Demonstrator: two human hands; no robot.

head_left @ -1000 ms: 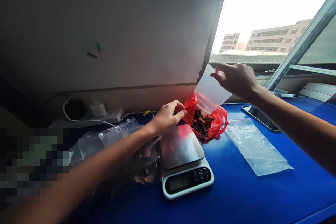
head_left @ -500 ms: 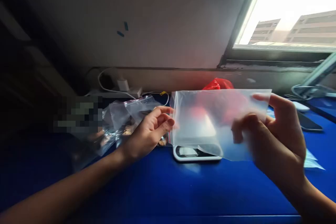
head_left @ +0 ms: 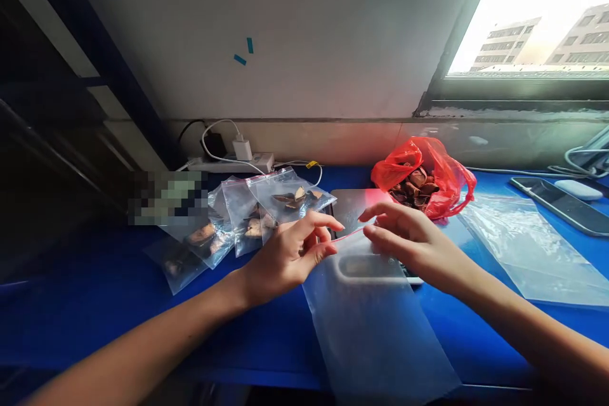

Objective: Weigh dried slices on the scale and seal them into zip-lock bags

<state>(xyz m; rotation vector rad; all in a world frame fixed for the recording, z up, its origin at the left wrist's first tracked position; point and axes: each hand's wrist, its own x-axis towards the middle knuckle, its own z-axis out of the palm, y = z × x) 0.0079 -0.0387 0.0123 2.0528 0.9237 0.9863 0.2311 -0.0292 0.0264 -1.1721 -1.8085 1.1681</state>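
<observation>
A clear zip-lock bag (head_left: 375,330) hangs from both hands with its red-lined mouth at the top. My left hand (head_left: 297,247) pinches the left end of that mouth between thumb and fingers. At the right end, my right hand (head_left: 404,235) has thumb and index finger closed on the edge. No contents show inside the bag. Behind and partly under it lies a white digital scale (head_left: 352,203), seen through the plastic. Just past my right hand stands a red plastic bag (head_left: 447,171), its mouth showing dried brown slices (head_left: 415,187).
Several zip-lock bags with brown pieces (head_left: 259,225) lie left of the scale. More flat clear bags (head_left: 537,247) are on the right, near a phone (head_left: 566,206). A power strip (head_left: 228,163) with chargers and cables runs along the wall at the back of the blue table (head_left: 266,342).
The bag has turned from sideways to hanging, its mouth now on top. My right hand has shifted from the bag's far end to its mouth, beside my left hand.
</observation>
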